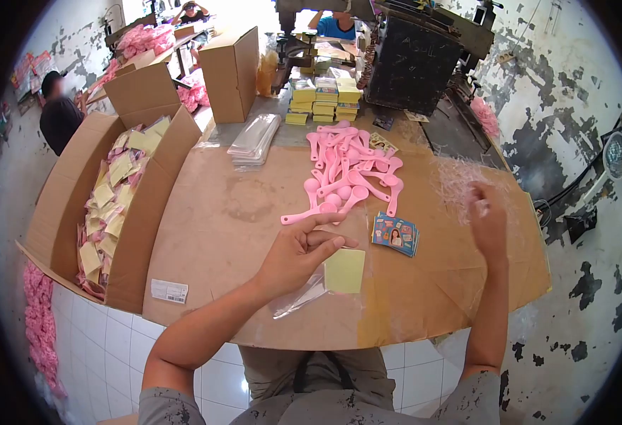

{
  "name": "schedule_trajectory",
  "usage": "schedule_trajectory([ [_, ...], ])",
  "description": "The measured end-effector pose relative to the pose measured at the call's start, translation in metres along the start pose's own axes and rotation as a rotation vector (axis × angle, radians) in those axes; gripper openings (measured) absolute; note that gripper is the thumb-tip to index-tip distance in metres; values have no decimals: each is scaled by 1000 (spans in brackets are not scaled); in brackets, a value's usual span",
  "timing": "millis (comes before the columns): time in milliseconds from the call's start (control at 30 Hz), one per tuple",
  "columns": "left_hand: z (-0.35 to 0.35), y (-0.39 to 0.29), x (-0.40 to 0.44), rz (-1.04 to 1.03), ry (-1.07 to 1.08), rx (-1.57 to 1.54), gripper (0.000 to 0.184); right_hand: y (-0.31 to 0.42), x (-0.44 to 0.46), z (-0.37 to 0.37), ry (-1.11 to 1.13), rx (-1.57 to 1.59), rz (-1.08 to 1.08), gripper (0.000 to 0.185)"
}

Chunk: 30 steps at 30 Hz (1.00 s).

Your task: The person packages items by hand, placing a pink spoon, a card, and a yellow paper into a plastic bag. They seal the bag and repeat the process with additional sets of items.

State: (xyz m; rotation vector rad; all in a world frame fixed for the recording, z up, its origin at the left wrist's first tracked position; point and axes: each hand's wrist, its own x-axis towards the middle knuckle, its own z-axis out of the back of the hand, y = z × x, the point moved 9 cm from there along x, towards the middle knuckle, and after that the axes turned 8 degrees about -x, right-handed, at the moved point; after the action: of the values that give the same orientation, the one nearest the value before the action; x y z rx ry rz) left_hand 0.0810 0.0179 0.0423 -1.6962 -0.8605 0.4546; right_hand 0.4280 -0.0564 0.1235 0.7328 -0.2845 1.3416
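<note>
My left hand [298, 253] pinches a clear plastic bag [302, 297] between thumb and fingers, with the index finger stretched out. A pale yellow card [345, 271] shows at the bag's right side, below the fingertips. My right hand [488, 216] is off to the right, fingers curled, over a loose heap of thin clear plastic strips [456, 180]. Whatever it holds is too fine to make out. Beyond my left hand lies a pile of pink plastic scoops [346, 159]. Between the hands sits a small stack of blue printed cards [394, 235].
An open cardboard box [159, 205] full of packed pieces stands at the left. Flat clear bags [254, 138] lie at the back, near stacks of yellow cards [321, 99]. A black machine [410, 64] stands behind. Other people [59, 110] are farther off.
</note>
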Motion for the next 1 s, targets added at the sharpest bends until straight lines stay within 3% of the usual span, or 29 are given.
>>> schedule_trajectory([
  [67,2,0,0,-43,-32,19,41,56,-11,-47,371,333,7,41],
  [133,5,1,-1,-40,-72,5,38,126,-31,-72,566,593,181,43],
  [200,8,2,-1,-68,-95,3,36,173,-43,-82,640,723,231,40],
  [300,13,5,0,-104,-92,3,34,179,-53,-119,805,1081,80,38],
  [567,18,16,3,33,-48,5,28,158,-53,-129,727,1125,-22,24],
  [867,19,16,2,-18,-100,52,26,139,-56,-142,665,1162,-108,20],
  [1000,19,9,3,-75,-36,245,22,135,-54,-142,682,1140,-56,18],
])
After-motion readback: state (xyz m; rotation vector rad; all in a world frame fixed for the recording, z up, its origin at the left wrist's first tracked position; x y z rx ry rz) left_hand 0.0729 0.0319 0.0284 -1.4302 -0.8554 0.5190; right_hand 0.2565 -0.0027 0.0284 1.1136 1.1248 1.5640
